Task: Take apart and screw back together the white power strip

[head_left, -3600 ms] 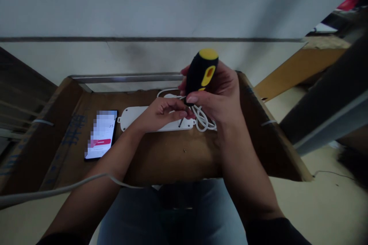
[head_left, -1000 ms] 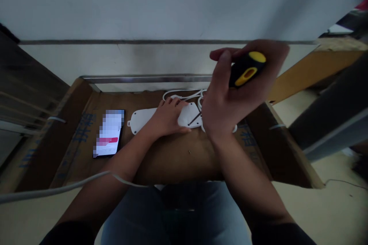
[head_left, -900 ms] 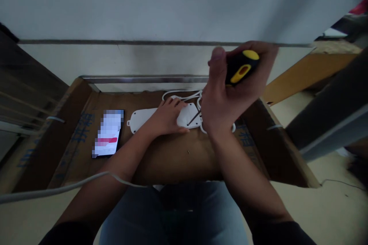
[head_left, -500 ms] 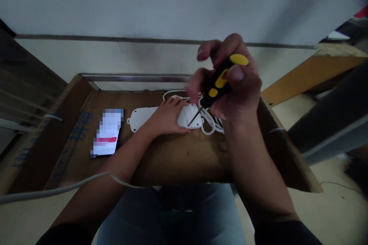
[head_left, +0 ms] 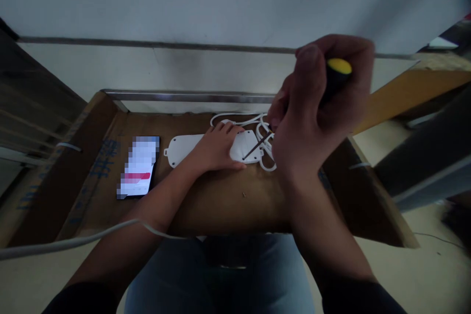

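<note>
A white power strip lies face down on a cardboard-covered surface. My left hand lies flat on the strip's middle, fingers stretched out, pressing it down. My right hand is wrapped round the black-and-yellow handle of a screwdriver. The thin shaft slants down-left, and its tip rests on the strip's right end near a corner hole. The strip's white cord is coiled just right of it, partly behind my right hand.
A phone with a lit screen lies left of the strip. A small loose screw sits on the cardboard in front. A metal rail runs along the back edge. A grey cable crosses my left forearm. A wooden board stands right.
My right hand has turned on the screwdriver handle, swinging it from upright to slanted right, with the tip kept at the strip's right end. My left hand went from pinching to lying flat.
</note>
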Tool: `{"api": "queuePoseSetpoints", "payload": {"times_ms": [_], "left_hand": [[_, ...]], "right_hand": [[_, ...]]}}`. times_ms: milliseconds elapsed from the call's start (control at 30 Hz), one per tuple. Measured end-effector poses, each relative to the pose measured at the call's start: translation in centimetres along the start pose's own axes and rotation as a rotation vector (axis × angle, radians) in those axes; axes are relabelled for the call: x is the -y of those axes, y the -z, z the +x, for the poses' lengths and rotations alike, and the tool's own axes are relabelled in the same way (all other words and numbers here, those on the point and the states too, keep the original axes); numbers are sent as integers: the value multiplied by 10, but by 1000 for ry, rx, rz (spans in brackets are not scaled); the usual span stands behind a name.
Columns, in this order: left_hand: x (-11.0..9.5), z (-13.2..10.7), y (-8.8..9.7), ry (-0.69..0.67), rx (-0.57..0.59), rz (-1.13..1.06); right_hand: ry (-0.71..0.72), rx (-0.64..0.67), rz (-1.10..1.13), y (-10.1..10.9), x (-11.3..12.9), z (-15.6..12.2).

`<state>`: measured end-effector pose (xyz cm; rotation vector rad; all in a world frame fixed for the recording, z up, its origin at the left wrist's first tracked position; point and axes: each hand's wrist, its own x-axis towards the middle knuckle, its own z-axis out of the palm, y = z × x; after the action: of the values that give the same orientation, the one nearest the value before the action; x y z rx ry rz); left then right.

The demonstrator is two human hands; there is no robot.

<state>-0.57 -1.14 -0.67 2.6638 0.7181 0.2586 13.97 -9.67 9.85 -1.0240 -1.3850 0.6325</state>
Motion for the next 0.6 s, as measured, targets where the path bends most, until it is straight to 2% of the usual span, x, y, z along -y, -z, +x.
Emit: {"api": "queuePoseSetpoints", "payload": {"times_ms": [133, 267, 367, 433, 500, 533, 600], "left_hand": [[2, 1, 1, -26, -4, -15], [5, 1, 1, -64, -14, -31], [7, 2, -1, -114, -25, -64], [8, 3, -2, -134, -37, -88], [8, 3, -2, -137, -39, -101], [8, 3, -2, -133, -33, -98], [6, 3, -1, -111, -13, -71]], "right_hand": [[83, -50, 23, -4, 3, -2], [268, -128, 373, -10, 0, -2], [186, -37, 568, -7, -2, 0], [91, 93, 535, -4, -1, -1], [68, 173, 453, -5, 2, -2], [83, 153, 413, -7, 3, -2], [154, -2, 323, -15, 5, -4]]}}
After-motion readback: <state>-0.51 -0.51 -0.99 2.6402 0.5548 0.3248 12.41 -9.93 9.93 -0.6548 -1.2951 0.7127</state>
